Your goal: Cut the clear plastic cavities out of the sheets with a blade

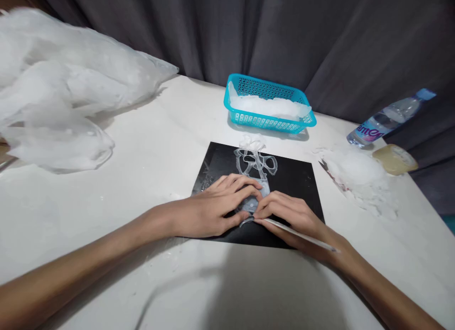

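A translucent, whitish cut-out piece (262, 171) with curved openings lies on a black board (298, 178). My left hand (229, 202) rests over its lower part with the fingers spread, pressing on it, and the thumb reaches a thin clear curved strip (246, 221). Close by on the right, my right hand (287, 214) pinches one end of a thin white stick (302, 235), whose length runs back under the palm toward the wrist. Where the two hands meet, my fingers hide part of the translucent piece. Crumpled white material (252, 142) sits at the piece's top end.
A blue plastic basket (270, 123) holding white sheets stands at the back. Large white plastic bags (81, 69) fill the left. At right are scissors (332, 176), white scraps (359, 171), a tape roll (394, 159) and a water bottle (387, 119). A dark curtain (284, 31) hangs behind.
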Tool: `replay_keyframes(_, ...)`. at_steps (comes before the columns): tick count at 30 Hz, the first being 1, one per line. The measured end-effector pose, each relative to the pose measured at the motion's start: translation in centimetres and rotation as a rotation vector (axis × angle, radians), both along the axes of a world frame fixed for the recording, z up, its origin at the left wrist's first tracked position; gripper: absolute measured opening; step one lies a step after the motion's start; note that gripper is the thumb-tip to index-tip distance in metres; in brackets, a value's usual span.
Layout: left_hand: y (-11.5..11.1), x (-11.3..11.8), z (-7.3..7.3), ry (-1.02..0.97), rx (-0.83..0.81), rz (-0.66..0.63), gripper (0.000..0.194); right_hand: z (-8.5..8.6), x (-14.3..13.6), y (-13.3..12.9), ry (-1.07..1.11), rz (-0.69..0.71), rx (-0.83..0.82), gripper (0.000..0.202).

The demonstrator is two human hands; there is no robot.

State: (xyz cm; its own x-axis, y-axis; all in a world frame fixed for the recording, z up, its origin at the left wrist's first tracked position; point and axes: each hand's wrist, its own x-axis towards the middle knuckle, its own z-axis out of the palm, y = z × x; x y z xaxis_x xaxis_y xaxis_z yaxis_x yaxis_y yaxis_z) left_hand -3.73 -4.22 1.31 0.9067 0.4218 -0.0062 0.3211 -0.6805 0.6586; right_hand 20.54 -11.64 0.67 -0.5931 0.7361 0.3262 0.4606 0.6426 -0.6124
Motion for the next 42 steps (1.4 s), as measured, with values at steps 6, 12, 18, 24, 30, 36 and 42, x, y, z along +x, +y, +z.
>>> replay_keyframes(6, 0.1, 0.1, 0.5, 0.071, -0.038, -0.021, 0.032, 1.0, 0.4, -0.7, -0.135, -0.069, 0.029, 0.014)
replay_keyframes(12, 0.0, 0.2, 0.3, 0.027, -0.039, 0.005, 0.032, 0.6, 0.3, -0.4, -0.035, -0.005, 0.045, 0.011)
replay_keyframes(18, 0.0, 0.1, -0.1, 0.015, -0.017, 0.004, 0.034, 0.1, -0.4, 0.0, -0.094, -0.023, 0.193, 0.012)
replay_keyframes(24, -0.1, 0.0, -0.1, -0.016, -0.046, 0.031, 0.039, -0.9, -0.9, -1.2, -0.347, -0.156, 0.374, 0.026)
replay_keyframes(30, -0.8, 0.0, 0.7, -0.138, -0.032, 0.203, 0.043, -1.5, -1.6, -2.6, -0.438, -0.177, 0.498, 0.033)
replay_keyframes(36, -2.5, 0.1, 1.8, 0.072, -0.119, 0.632, 0.047, -0.5, -2.0, -2.0, -0.334, -0.357, 0.495, 0.029)
replay_keyframes(42, -3.7, 1.8, 1.0, -0.142, -0.697, 0.599, 0.045, -1.0, -2.1, -2.3, -0.310, -0.401, 0.462, 0.030)
